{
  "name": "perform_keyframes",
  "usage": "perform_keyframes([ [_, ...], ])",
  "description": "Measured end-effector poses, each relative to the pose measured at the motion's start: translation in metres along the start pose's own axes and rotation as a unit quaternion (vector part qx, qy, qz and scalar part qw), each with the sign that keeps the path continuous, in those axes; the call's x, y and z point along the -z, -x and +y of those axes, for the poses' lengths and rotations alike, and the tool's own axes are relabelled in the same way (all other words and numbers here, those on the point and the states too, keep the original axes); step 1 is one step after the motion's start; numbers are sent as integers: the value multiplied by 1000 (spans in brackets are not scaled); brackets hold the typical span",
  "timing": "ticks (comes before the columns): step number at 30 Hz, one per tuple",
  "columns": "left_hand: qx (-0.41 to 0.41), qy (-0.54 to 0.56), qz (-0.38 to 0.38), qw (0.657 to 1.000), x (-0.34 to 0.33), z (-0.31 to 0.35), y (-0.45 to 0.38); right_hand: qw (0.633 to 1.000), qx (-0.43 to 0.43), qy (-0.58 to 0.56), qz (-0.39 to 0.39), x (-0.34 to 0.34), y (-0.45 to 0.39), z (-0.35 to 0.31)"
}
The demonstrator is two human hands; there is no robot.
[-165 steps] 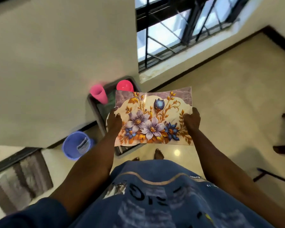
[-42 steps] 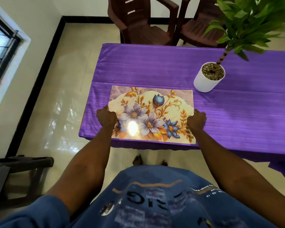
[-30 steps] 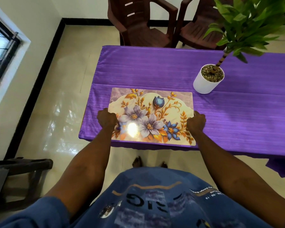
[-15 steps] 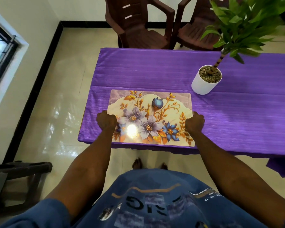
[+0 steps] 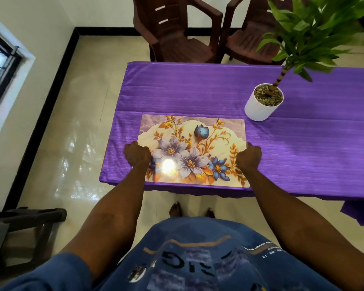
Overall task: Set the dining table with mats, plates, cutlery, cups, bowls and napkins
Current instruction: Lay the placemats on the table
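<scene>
A floral mat (image 5: 192,151) lies flat on the purple table (image 5: 198,91), between the hands. Left hand (image 5: 137,153) and right hand (image 5: 249,155) grip its side edges with curled fingers. Mat-laying looks nearly finished; next, let go and fetch plates.

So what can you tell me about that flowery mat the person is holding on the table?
The mat is a glossy rectangle, seemingly plastic, printed with purple and blue flowers and gold leaves on cream. It lies flat on the purple tablecloth, its near edge by the table's near edge. The left hand grips its left edge, the right hand its right. A glare spot shows near the left hand.
</scene>
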State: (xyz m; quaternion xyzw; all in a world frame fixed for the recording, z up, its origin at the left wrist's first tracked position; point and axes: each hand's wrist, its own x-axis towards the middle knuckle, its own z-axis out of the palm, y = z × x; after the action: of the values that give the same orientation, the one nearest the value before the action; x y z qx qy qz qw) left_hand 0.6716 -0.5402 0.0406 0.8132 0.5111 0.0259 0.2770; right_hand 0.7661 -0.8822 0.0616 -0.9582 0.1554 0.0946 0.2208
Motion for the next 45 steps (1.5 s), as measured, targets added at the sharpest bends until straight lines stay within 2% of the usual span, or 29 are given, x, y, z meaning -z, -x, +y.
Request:
perform_keyframes([
  [3,1,-15,5,1000,-1,0,1,999,19,41,8,2,5,-3],
  [6,8,-23,7,1000,-3,1,1,991,114,69,14,-5,15,-16],
  [10,14,-18,13,1000,-2,1,2,969,231,52,-71,-21,35,-43],
  [12,18,-19,13,1000,-2,3,3,956,251,88,-123,-28,45,-52],
  [14,22,-17,10,1000,-1,5,3,944,266,145,-132,-32,49,-55],
  [20,34,-8,2,999,1,6,3,939,263,177,-134,-31,48,-58],
  [27,29,15,35,999,6,8,9,942,256,171,-130,-31,51,-60],
  [31,25,83,54,995,11,7,9,943,254,167,-133,-31,51,-61],
  [34,9,140,41,989,20,9,7,944,251,164,-135,-32,51,-62],
  [45,-81,123,47,988,42,14,16,947,231,181,-130,-35,56,-68],
])
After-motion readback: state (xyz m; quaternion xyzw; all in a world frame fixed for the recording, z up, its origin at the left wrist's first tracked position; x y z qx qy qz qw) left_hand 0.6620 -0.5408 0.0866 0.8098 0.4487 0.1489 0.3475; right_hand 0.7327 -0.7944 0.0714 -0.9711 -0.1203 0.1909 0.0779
